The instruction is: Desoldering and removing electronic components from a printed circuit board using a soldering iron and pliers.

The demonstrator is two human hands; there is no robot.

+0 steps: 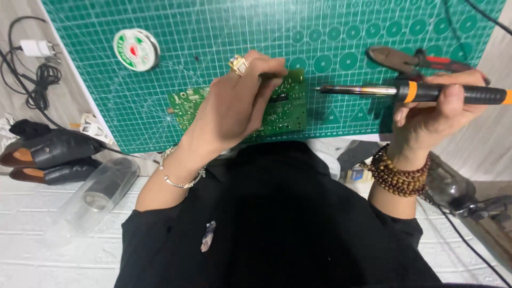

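A green circuit board (pixel 285 109) lies near the front edge of a green cutting mat (pixel 213 32). My left hand (pixel 234 106), with a gold ring and a thin bracelet, rests over the board with fingers pinched together at its top edge; whatever they pinch is hidden. My right hand (pixel 434 106), wearing a brown bead bracelet, grips a soldering iron (pixel 410 92) with a black and orange handle. The iron lies level, its metal tip pointing left and ending just right of the board, apart from it.
A spool of solder wire (pixel 136 49) sits on the mat's left part. Pliers with red and black handles (pixel 416 60) lie behind the iron. Off the mat to the left are black shoes (pixel 50 149), a clear plastic bottle (pixel 98 192), a white plug and cables (pixel 34 58).
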